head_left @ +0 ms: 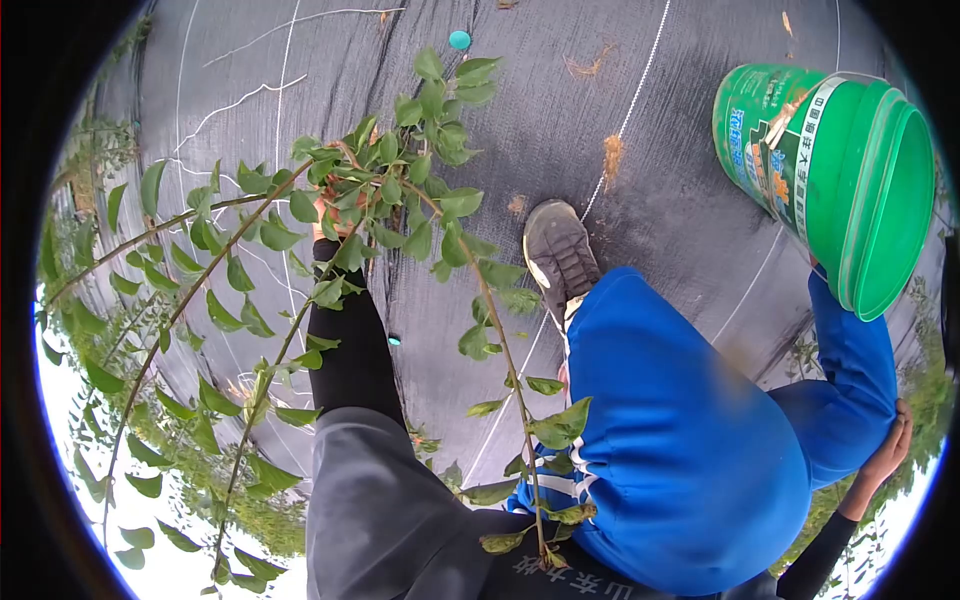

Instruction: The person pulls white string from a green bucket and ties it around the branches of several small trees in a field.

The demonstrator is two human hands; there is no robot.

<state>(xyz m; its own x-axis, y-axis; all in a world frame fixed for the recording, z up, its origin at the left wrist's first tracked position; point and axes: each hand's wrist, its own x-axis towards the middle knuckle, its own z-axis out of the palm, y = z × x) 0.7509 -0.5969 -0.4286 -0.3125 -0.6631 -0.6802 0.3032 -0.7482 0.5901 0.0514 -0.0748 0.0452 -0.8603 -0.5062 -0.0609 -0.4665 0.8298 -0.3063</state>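
Observation:
My left hand [328, 216] reaches in among the leaves where several leafy branches [440, 205] come together. Foliage covers most of its fingers, so I cannot tell whether they are closed on a stem. A black sleeve runs up that arm. At the lower right, my right hand [888, 447] lies against the blue trouser leg [850, 390], fingers extended along the cloth and holding nothing. A green bucket [835, 180] with printed labels lies tipped on its side at the upper right, its mouth facing right, beside that leg.
Black woven ground sheet [690, 200] with white lines covers the ground. My grey shoe [560, 250] stands on it near the branches. A teal round peg [459, 40] sits at the top, and dry plant scraps [612, 160] lie about. Long branches [170, 330] arch across the left side.

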